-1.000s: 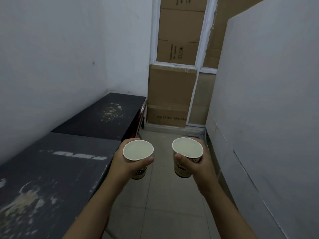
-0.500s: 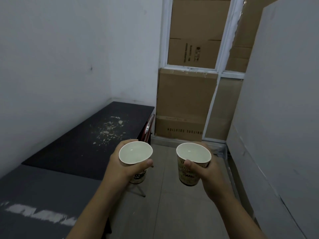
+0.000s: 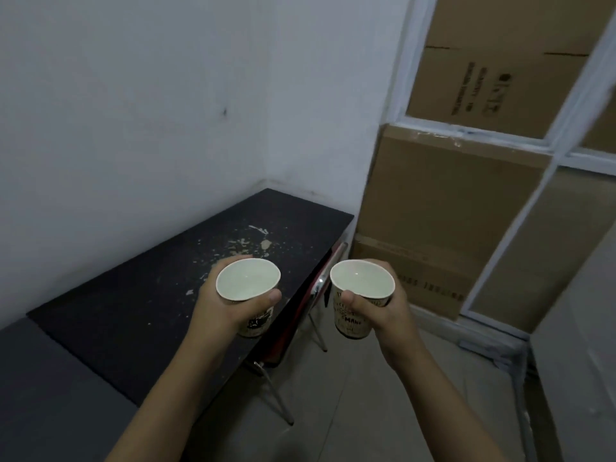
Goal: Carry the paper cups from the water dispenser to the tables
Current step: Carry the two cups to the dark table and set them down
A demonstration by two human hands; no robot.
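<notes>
Your left hand is wrapped around one paper cup just under its rim, thumb across the near side, and carries it above the near edge of the dark worktop. Your right hand is closed the same way on the second cup, which hangs over the floor beside the worktop, well clear of the first. Both cups sit upright.

Expect thin, soft paper walls that will buckle if you squeeze; the rolled rim is the stiffest part, so your high grip looks sound. They should be light, and the printed sides are probably not slippery.

Whether they hold water is hard to say: the insides look pale and even, with a small glint in the right one, so treat them as filled and keep them level. Your palms hide the cups' far sides, the print is too blurred to read, and the cardboard boxes beyond are smeared.
</notes>
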